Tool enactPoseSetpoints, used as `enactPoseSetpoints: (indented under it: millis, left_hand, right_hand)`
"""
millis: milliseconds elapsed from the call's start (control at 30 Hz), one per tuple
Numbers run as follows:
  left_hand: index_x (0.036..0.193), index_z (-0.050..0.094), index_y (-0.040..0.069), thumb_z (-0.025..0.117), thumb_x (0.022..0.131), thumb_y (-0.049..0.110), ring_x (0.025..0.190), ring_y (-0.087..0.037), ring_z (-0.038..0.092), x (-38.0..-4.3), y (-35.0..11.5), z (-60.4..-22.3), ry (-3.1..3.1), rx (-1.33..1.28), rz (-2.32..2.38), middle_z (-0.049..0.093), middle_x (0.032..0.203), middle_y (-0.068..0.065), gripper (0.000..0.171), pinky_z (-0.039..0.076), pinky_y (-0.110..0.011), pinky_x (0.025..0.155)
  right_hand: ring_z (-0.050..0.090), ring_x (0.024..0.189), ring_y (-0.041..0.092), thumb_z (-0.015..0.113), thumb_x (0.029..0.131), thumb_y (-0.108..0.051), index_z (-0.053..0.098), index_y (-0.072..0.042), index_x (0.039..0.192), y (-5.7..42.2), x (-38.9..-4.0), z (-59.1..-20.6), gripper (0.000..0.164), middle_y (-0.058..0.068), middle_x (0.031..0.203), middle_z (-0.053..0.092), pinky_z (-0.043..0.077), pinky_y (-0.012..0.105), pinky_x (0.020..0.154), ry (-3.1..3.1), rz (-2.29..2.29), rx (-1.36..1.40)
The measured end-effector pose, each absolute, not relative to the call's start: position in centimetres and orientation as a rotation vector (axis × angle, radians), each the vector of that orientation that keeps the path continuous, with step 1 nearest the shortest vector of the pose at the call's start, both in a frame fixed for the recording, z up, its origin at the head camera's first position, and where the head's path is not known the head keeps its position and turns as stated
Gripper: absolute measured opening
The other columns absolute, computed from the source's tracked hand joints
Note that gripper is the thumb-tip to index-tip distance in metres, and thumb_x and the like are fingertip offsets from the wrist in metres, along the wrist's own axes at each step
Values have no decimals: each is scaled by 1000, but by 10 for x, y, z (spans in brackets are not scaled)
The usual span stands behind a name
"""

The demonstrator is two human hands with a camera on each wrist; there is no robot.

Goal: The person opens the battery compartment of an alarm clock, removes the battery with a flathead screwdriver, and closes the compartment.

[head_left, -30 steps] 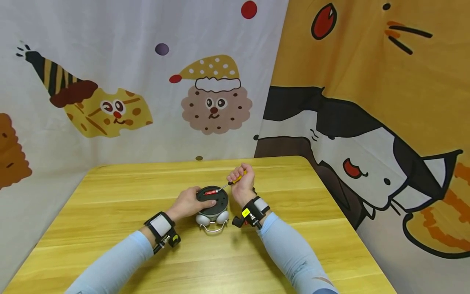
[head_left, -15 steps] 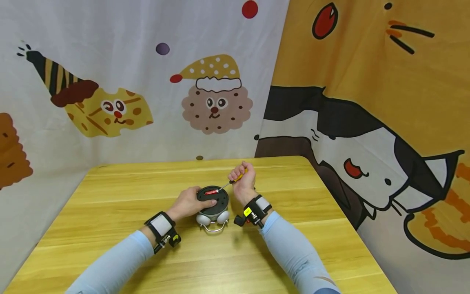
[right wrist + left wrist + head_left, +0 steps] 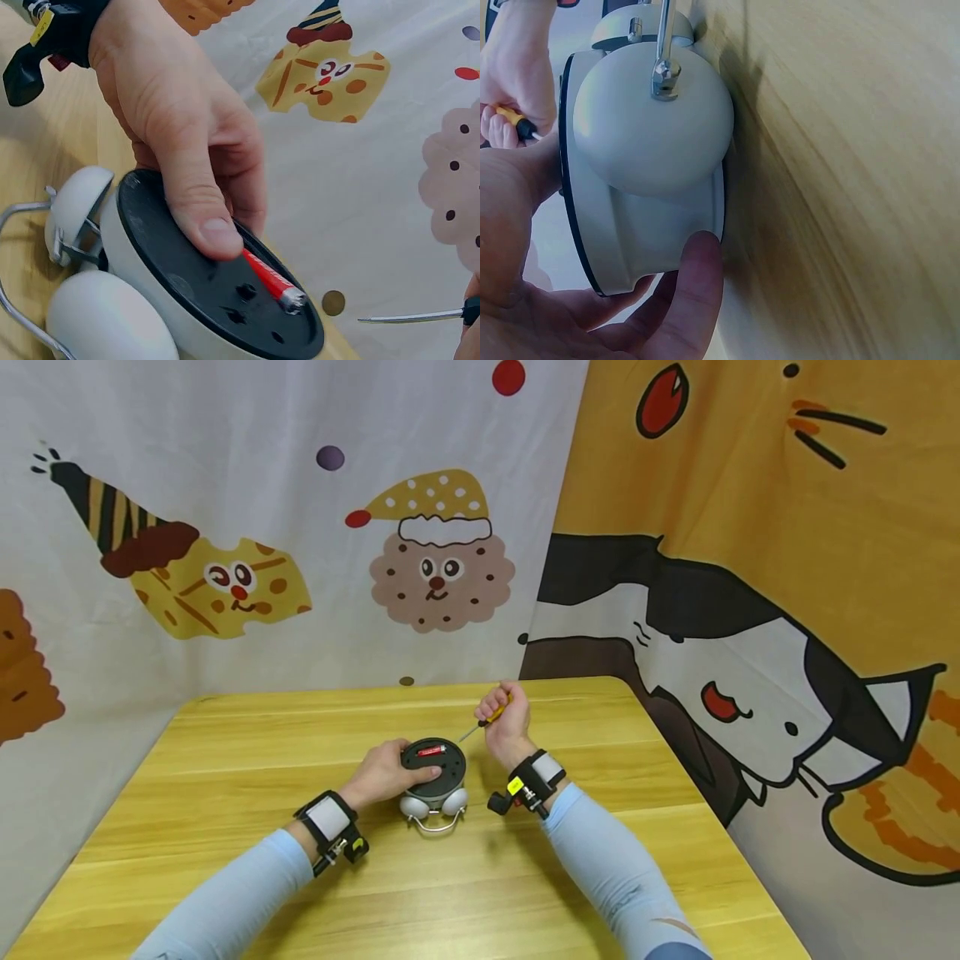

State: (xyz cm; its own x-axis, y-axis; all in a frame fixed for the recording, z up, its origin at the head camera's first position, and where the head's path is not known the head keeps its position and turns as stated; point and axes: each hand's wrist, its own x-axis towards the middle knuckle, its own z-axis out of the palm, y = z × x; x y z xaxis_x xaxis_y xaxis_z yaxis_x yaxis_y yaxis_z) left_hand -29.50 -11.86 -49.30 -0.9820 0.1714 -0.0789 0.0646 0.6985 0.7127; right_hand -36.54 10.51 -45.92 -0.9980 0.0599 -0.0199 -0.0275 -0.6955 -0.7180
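Observation:
A twin-bell alarm clock lies face down on the table, its black back up and its white bells toward me. My left hand grips it from the left, thumb across the back and fingers under the white side. A red battery sits in the clock's back, just beyond the thumb in the right wrist view. My right hand holds a screwdriver by its yellow and black handle, up and to the right of the clock. The shaft points down toward the clock's edge, its tip apart from the battery.
The wooden table ends in a rounded far edge, close beyond my right hand. Behind it hangs a cartoon-printed curtain. A strapped-on camera sits on the left wrist, and another on the right. The clock's metal handle sticks out toward me.
My right hand has drawn the screwdriver up and to the right, so its tip has left the battery's end. The left hand and the clock stay in place.

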Motion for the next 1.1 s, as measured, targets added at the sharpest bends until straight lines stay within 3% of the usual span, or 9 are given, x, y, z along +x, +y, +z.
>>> enactPoseSetpoints:
  millis: [467, 1100]
  left_hand:
    - [146, 65, -5, 90, 92, 55, 115, -29, 74, -293, -120, -492, 2773, 213, 1131, 78, 131, -20, 85, 61, -50, 101]
    - [150, 62, -7, 91, 92, 55, 120, -32, 74, -293, -120, -493, 2772, 210, 1139, 77, 135, -22, 89, 61, -51, 104]
  right_hand:
    - [37, 54, 8, 54, 106, -24, 37, -24, 63, 128, -368, -451, 47, -10, 60, 38, 31, 25, 56, -1461, 2641, 39]
    - [42, 46, 12, 56, 109, -24, 41, -20, 64, 144, -365, -441, 47, -6, 55, 42, 34, 28, 50, -1711, 2434, 99]
